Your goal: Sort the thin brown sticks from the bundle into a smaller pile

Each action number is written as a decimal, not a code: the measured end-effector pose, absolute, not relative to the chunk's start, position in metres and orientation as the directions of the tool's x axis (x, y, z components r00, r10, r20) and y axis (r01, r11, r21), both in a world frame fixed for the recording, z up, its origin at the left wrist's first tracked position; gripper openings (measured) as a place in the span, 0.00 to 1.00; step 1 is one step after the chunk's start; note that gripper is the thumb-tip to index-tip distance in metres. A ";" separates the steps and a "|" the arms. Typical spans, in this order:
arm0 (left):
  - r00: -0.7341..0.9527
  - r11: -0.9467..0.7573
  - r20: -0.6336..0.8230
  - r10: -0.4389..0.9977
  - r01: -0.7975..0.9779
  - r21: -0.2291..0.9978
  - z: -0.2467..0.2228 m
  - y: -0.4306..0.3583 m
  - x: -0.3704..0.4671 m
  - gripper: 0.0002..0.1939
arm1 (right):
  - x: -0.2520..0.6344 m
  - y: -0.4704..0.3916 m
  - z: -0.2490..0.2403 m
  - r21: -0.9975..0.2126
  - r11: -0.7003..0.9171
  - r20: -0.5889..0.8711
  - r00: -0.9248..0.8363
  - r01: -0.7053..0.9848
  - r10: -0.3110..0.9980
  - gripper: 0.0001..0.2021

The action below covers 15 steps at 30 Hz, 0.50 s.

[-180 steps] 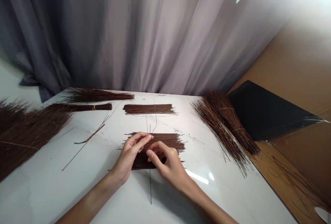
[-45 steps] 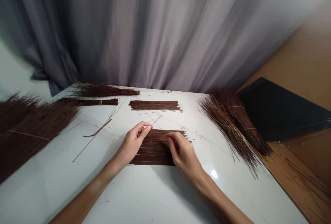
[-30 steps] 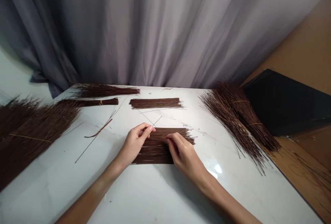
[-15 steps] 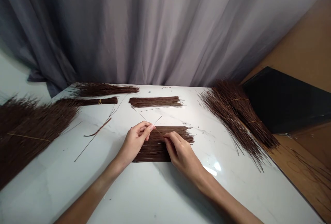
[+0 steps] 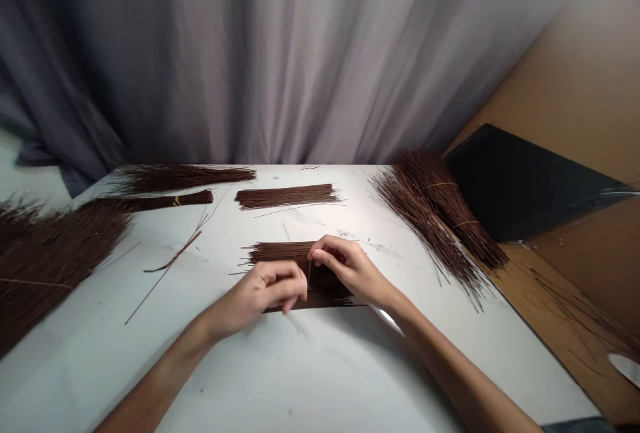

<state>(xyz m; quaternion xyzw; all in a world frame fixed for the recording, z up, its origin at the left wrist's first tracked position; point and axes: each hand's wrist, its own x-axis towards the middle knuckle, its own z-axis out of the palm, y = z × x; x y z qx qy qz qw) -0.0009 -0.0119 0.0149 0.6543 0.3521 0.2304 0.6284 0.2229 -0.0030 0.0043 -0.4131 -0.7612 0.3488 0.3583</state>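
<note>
On the table in front of me lies a layer of thin dark brown twigs [image 5: 280,251], laid side by side and partly hidden by my hands. My left hand [image 5: 265,293] is closed above its near left part, fingers curled. A faint, motion-blurred twig appears to pass through that grip. Thumb and fingertips of my right hand [image 5: 347,265] pinch a thin twig [image 5: 309,276], which hangs down close to my left fingers. Behind this layer rests a smaller flat bundle of twigs [image 5: 287,196], with neither hand touching it.
Large twig bundles stand at left [image 5: 65,253] and right [image 5: 435,213], some tied with yellowish bands. Another bundle [image 5: 190,176] lies at the back left. Loose twigs with a brown strip [image 5: 175,254] lie nearer. A grey curtain [image 5: 280,53] hangs behind the white table [image 5: 240,386].
My left hand has moved down toward the near side of the layer. My right hand has risen slightly, and a twig now hangs from its pinch. The view has shifted a little right.
</note>
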 end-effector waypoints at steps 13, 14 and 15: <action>0.632 -0.069 -0.151 0.760 0.310 0.948 0.012 -0.018 0.004 0.15 | 0.245 -0.011 -0.005 -0.705 0.558 0.255 -0.578 0.438 0.775 0.08; 0.678 -0.086 -0.193 0.709 0.356 0.930 0.011 -0.020 0.005 0.15 | 0.246 -0.011 -0.002 -0.683 0.589 0.298 -0.571 0.432 0.765 0.08; 0.693 -0.109 -0.224 0.685 0.402 0.909 0.009 -0.021 0.007 0.15 | 0.247 -0.013 0.000 -0.654 0.623 0.342 -0.566 0.429 0.750 0.08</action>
